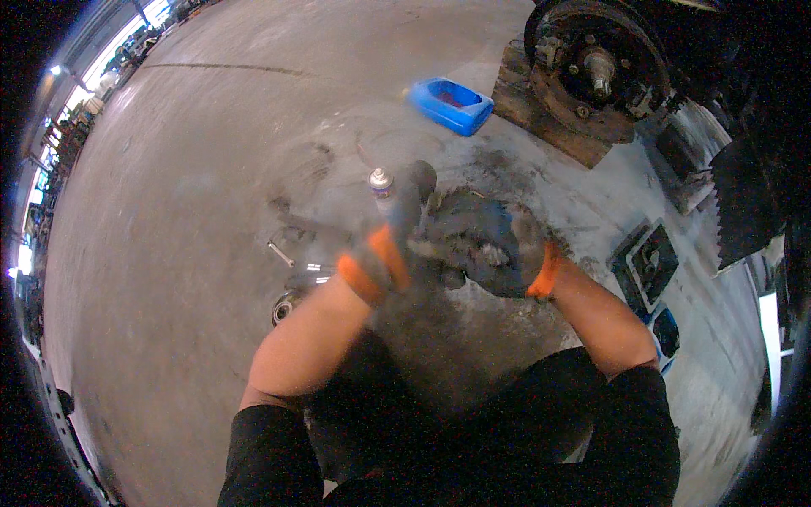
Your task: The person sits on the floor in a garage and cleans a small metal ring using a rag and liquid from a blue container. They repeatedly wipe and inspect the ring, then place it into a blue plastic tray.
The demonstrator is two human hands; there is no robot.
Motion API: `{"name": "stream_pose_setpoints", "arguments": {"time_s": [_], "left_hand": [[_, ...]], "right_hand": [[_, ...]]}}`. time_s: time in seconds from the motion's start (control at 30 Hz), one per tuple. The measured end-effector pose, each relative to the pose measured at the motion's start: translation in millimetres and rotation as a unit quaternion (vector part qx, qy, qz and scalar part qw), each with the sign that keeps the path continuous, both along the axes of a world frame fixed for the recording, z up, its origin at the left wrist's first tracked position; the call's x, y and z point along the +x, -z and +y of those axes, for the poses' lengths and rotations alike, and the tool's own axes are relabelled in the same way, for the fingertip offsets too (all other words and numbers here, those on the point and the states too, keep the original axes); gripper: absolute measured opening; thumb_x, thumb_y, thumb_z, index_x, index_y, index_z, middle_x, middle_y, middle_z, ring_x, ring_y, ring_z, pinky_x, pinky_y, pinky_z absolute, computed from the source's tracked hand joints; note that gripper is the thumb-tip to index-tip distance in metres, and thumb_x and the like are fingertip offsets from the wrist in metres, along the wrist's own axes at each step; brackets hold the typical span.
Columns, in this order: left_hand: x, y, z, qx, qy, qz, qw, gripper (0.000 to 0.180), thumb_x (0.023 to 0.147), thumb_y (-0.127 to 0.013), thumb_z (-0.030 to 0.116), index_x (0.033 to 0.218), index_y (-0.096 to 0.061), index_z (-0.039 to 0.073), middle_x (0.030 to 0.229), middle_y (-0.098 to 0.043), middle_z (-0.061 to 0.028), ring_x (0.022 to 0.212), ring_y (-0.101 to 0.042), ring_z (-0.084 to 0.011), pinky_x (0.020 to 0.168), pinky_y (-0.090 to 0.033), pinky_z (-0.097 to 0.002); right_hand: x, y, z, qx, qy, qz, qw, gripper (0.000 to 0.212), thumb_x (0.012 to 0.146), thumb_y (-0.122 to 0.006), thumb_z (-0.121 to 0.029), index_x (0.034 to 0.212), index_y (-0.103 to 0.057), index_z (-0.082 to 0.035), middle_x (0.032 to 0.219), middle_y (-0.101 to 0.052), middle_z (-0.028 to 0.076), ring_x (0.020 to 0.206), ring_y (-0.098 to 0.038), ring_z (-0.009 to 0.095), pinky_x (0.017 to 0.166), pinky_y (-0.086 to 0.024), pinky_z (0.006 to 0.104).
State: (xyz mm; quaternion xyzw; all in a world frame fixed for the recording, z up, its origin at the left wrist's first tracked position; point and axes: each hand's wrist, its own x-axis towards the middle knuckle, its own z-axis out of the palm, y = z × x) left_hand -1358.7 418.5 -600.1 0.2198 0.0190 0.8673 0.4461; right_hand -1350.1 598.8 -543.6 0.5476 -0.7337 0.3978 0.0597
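Observation:
Both my hands wear dark work gloves with orange cuffs. My right hand (pixel 528 258) is curled around the right side of a dark, greasy metal part (pixel 469 224), whose exact kind I cannot make out. Against the left side of that part is my left hand (pixel 405 215), smeared by motion, so its fingers do not show clearly. Just beyond the left hand stands a small can with a pale nozzle top (pixel 380 180). A wrench (pixel 280 253) lies on the floor to the left, and a round metal bearing (pixel 285 309) sits nearer me, partly behind my left forearm.
A blue cut-open jug (pixel 473 120) lies on the stained concrete floor ahead. Beyond it at right, a wheel hub with brake parts (pixel 598 72) stands over a wooden board (pixel 583 150). A black tray-like piece (pixel 655 258) and a blue container (pixel 666 334) are at my right.

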Motion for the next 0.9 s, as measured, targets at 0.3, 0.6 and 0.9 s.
{"name": "stream_pose_setpoints", "arguments": {"time_s": [0.3, 0.6, 0.9], "left_hand": [[15, -23, 12, -0.395, -0.344, 0.396, 0.754, 0.06, 0.097, -0.055, 0.052, 0.13, -0.059, 0.002, 0.13, -0.064, -0.0114, 0.118, -0.061, -0.0247, 0.105, -0.047, -0.0389], [3, -35, -8, -0.178, 0.043, -0.029, 0.983, 0.076, 0.087, -0.063, 0.061, 0.143, -0.048, 0.011, 0.139, -0.058, -0.0103, 0.129, -0.052, -0.0282, 0.11, -0.042, -0.049], [5, -10, -1, -0.095, -0.049, 0.013, 0.994, 0.058, 0.104, -0.043, 0.046, 0.149, -0.041, 0.009, 0.147, -0.051, -0.0131, 0.128, -0.054, -0.0331, 0.108, -0.044, -0.0524]], "right_hand": [[14, -18, 26, 0.147, -0.047, -0.06, 0.986, 0.038, 0.085, -0.07, -0.021, 0.12, -0.064, -0.006, 0.111, -0.068, 0.013, 0.101, -0.065, 0.026, 0.088, -0.052, 0.0373], [6, -38, 47, -0.335, 0.119, -0.348, 0.867, 0.034, 0.088, -0.07, -0.009, 0.12, -0.063, -0.002, 0.121, -0.067, 0.011, 0.106, -0.065, 0.021, 0.092, -0.053, 0.0345], [-30, 16, 24, -0.048, 0.073, 0.16, 0.983, 0.021, 0.094, -0.063, -0.023, 0.111, -0.066, -0.012, 0.129, -0.062, 0.018, 0.123, -0.057, 0.038, 0.108, -0.041, 0.0494]]}}
